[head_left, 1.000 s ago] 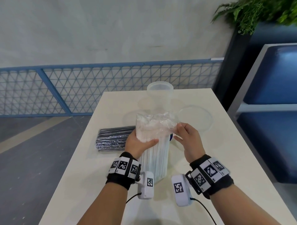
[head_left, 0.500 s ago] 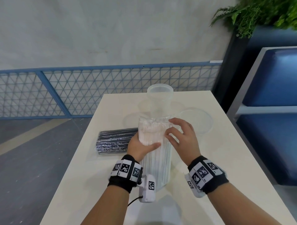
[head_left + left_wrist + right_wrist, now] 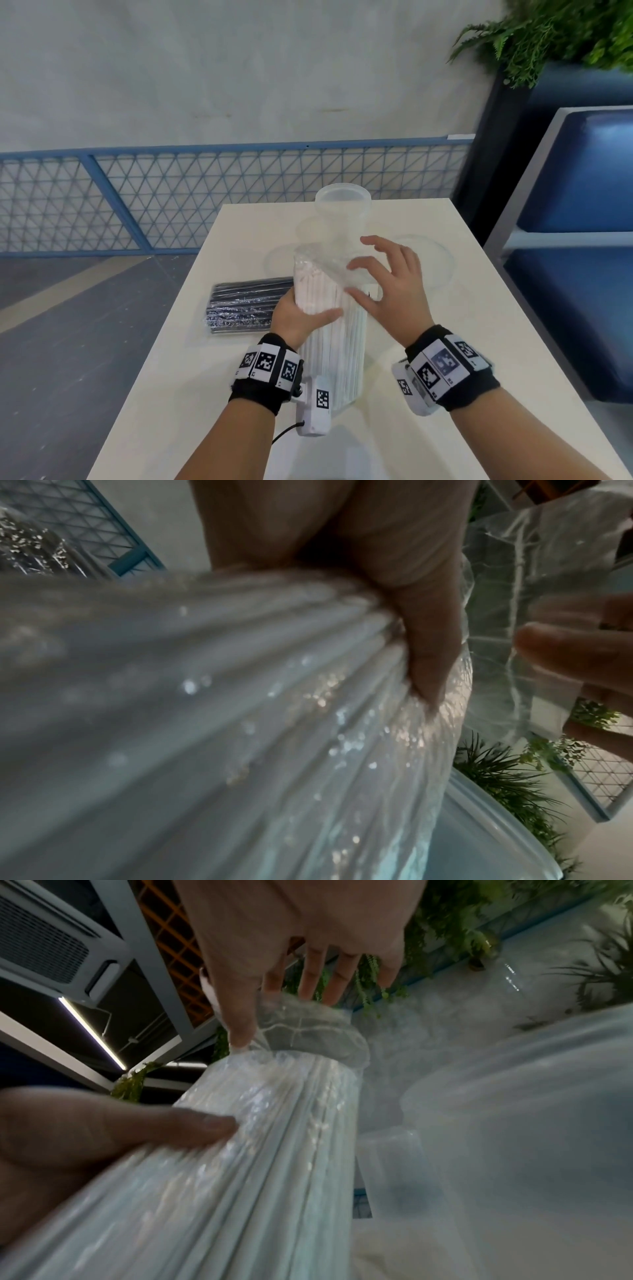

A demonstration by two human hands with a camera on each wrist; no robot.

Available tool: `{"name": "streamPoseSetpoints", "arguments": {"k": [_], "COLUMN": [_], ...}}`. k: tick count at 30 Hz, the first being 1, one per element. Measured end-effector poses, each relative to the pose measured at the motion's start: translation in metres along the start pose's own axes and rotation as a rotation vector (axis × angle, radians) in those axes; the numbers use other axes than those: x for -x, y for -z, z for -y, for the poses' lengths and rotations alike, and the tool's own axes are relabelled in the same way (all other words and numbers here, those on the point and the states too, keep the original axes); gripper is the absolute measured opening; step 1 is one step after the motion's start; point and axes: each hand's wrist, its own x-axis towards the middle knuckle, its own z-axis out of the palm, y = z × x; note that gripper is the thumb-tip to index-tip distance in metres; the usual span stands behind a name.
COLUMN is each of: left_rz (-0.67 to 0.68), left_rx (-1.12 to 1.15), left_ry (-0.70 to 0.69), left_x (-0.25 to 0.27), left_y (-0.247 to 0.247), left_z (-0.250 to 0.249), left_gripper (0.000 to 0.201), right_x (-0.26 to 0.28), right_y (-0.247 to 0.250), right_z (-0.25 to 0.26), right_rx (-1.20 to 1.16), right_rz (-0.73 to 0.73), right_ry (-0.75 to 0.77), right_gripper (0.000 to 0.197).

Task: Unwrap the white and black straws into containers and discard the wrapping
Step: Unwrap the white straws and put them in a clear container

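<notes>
A bundle of white straws (image 3: pixel 337 349) in clear wrapping (image 3: pixel 329 270) stands upright on the table. My left hand (image 3: pixel 305 315) grips its upper half, thumb across the front. My right hand (image 3: pixel 356 279) is at the bundle's top, where thumb and index finger pinch the loose wrapping (image 3: pixel 308 1031) and the other fingers spread. The left wrist view shows the left thumb (image 3: pixel 428 642) pressed into the straws (image 3: pixel 240 723). A wrapped pack of black straws (image 3: pixel 246 308) lies flat to the left. A tall clear container (image 3: pixel 342 205) stands behind the bundle.
The cream table (image 3: pixel 462 342) ends close on both sides. A clear round lid (image 3: pixel 431 263) lies at the right behind my right hand, and another clear piece (image 3: pixel 277 260) lies left of the bundle. A blue mesh fence (image 3: pixel 171 192) stands beyond; a blue bench (image 3: pixel 582 274) is to the right.
My right hand has moved from the bundle's right side to its top front and spread its fingers, and the puffed wrapping there now lies flatter. The left hand keeps its grip.
</notes>
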Motion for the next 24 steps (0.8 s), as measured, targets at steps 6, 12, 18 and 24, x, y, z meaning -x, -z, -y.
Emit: {"name": "streamPoseSetpoints", "arguments": {"k": [6,12,18,24], "left_rz": [0.091,0.155,0.064,0.088], "left_rx": [-0.094,-0.181,-0.093,-0.106], "left_ry": [-0.057,-0.083,-0.017,-0.084], "left_x": [0.006,0.008,0.003,0.005], "left_y": [0.002,-0.004,0.001,-0.004], "left_z": [-0.006,-0.01,-0.005,-0.009], "left_gripper": [0.053,0.059,0.054,0.05], "right_x": [-0.059,-0.101,-0.1,-0.055], "right_y": [0.02,0.024,0.048,0.024], "right_z": [-0.011,-0.018,-0.004,0.02], "right_rx": [0.001,-0.017,-0.257,-0.082], "right_rz": [-0.135,0.002,0.037,0.586], "right_ry": [-0.092,-0.215,-0.324,-0.176], "right_gripper": [0.008,0.017,0.034,0.032]}}
